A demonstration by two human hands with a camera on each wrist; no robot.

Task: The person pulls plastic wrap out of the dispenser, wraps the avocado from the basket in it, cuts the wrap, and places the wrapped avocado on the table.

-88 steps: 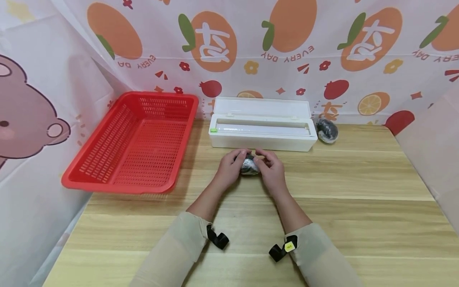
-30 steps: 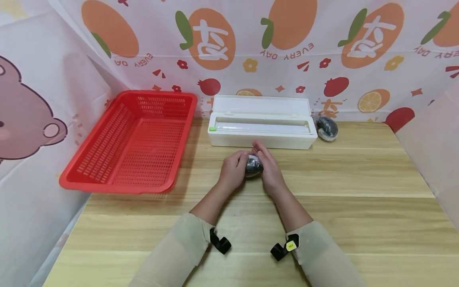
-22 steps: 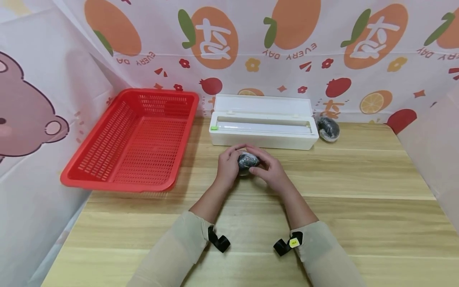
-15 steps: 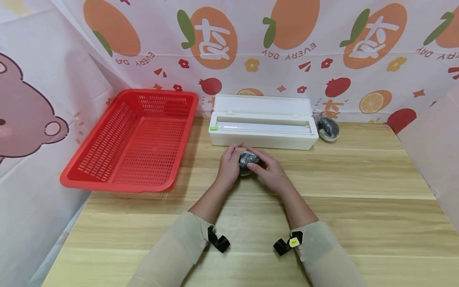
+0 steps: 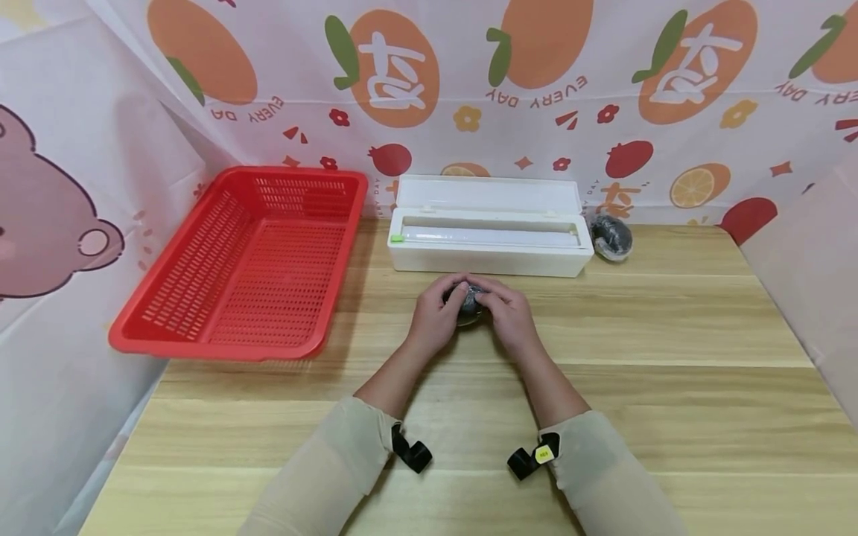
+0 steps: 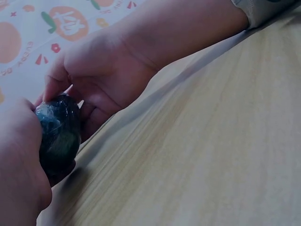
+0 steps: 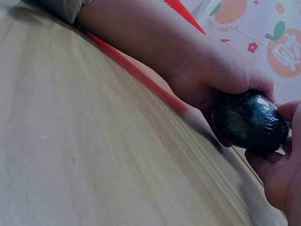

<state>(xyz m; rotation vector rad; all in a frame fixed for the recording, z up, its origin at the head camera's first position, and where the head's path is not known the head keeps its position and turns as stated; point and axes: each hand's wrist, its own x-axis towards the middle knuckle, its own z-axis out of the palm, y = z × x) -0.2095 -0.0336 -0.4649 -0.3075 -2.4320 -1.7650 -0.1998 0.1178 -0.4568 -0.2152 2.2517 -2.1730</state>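
Note:
Between both hands is a dark, rounded thing wrapped in cling film (image 5: 471, 299), glossy and greenish-black in the wrist views. My left hand (image 5: 431, 318) grips its left side, thumb laid over the top. From the other side my right hand (image 5: 515, 318) holds it with curled fingers and the thumb on its upper face. Fingers cover its far side. In the right wrist view the wrapped thing (image 7: 249, 121) shows wrinkled film at the end by the right fingers. Just beyond the hands stands a white cling film dispenser (image 5: 489, 260), lid up, with a green slider at its left end.
A red perforated plastic basket (image 5: 221, 348) stands at the left on the wooden table (image 5: 637, 432). Right of the dispenser lies a second dark, film-wrapped rounded thing (image 5: 611, 238). A fruit-printed cloth (image 5: 509, 141) hangs behind.
The hands have turned the wrapped thing about between them, staying near the same spot. Both thumbs now lie on its top, and more of it is covered than half a second ago.

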